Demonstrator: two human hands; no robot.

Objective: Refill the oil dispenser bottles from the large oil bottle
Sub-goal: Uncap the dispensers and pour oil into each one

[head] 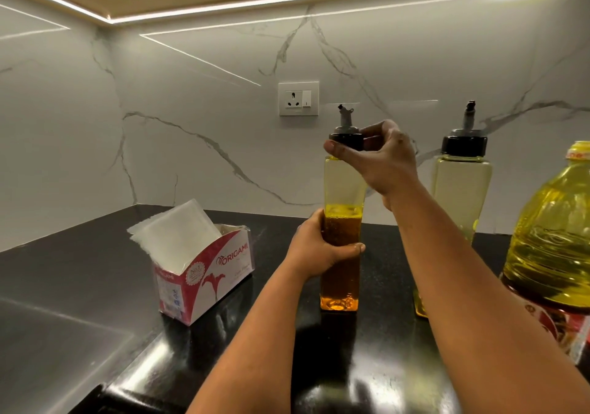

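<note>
A tall square dispenser bottle (341, 279) stands on the black counter (95, 270), about half full of amber oil. My left hand (319, 247) grips its body at mid-height. My right hand (380, 155) holds its black pourer cap (347, 140) between thumb and fingers. A second dispenser bottle (461, 187) with the same black cap stands to the right, looking nearly empty, partly hidden behind my right forearm. The large yellow oil bottle (555, 238) with a yellow cap and red label stands at the right edge.
An open red-and-white tissue box (207, 273) with white napkins sits left of the bottles. A wall socket (298, 99) is set in the marble backsplash behind. A steel surface (48, 349) lies at the lower left.
</note>
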